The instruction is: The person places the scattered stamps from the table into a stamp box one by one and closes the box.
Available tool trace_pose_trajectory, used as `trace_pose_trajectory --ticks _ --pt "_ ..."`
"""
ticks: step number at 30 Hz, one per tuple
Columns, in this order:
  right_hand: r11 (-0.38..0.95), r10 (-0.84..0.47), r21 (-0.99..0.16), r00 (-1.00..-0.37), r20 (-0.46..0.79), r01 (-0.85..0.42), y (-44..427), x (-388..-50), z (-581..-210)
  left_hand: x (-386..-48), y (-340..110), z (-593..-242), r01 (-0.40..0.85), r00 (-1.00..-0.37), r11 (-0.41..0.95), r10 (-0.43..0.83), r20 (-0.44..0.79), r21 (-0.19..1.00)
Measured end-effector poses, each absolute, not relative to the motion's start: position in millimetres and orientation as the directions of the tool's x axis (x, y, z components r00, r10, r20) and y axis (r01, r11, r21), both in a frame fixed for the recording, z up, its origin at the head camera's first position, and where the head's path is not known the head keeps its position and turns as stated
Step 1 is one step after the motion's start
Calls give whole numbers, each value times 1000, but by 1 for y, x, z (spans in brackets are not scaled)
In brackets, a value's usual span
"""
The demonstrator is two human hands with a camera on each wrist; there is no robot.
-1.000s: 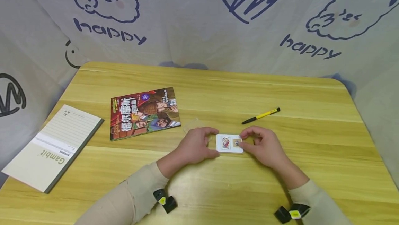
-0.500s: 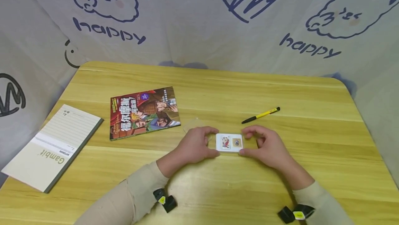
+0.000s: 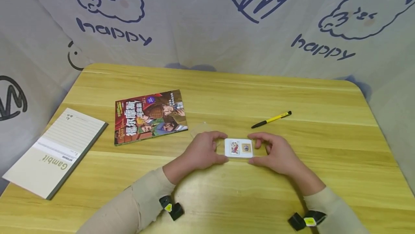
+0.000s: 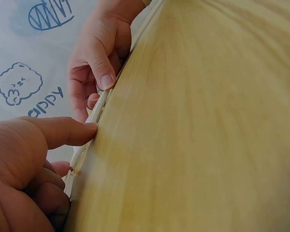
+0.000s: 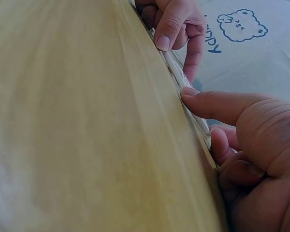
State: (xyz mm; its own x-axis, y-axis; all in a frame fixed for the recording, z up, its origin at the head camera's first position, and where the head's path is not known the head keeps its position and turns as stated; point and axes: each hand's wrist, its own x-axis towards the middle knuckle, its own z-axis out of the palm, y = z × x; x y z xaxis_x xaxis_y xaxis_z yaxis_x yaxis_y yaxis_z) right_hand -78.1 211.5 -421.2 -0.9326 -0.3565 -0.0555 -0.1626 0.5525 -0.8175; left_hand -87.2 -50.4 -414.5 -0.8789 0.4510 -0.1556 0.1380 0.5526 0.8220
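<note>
A small flat white case (image 3: 240,155) lies on the table, with two little stamp-like pictures on top: a colourful one (image 3: 235,148) at left and a tan one (image 3: 246,148) at right. My left hand (image 3: 203,151) holds its left end, thumb at the near edge and index finger at the far edge. At the other end my right hand (image 3: 275,153) holds it the same way. From the right wrist view, the right thumb (image 5: 212,104) touches the case's near edge, which appears only as a thin strip; the left wrist view shows the left thumb (image 4: 67,131) likewise.
A clear plastic piece (image 3: 201,128) lies just beyond my left hand. A yellow and black pen (image 3: 271,119) rests beyond the right hand. Left of them lie a comic-style book (image 3: 151,118) and a notebook (image 3: 56,154) on the wooden table (image 3: 227,198).
My right thumb and fingers have moved off the tan picture to the case's right corners, so that picture shows in full. The left hand and the case stay in place.
</note>
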Motion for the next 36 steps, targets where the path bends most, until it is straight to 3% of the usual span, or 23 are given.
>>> trace_pose_trajectory --ticks 9,21,27,36 --pt "556 -339 -819 -939 -67 -142 211 -77 -424 -86 -50 -414 113 -881 526 445 -159 843" --pt "548 -327 -828 -942 -78 -122 211 -77 -425 -82 -59 -409 50 -885 384 445 -137 922" --pt "549 -330 -825 -941 -69 -132 211 -78 -424 -88 -78 -407 72 -900 403 420 -115 912" --pt "545 -333 -827 -941 -63 -138 211 -78 -422 -95 -95 -407 -24 -908 470 358 -215 883"
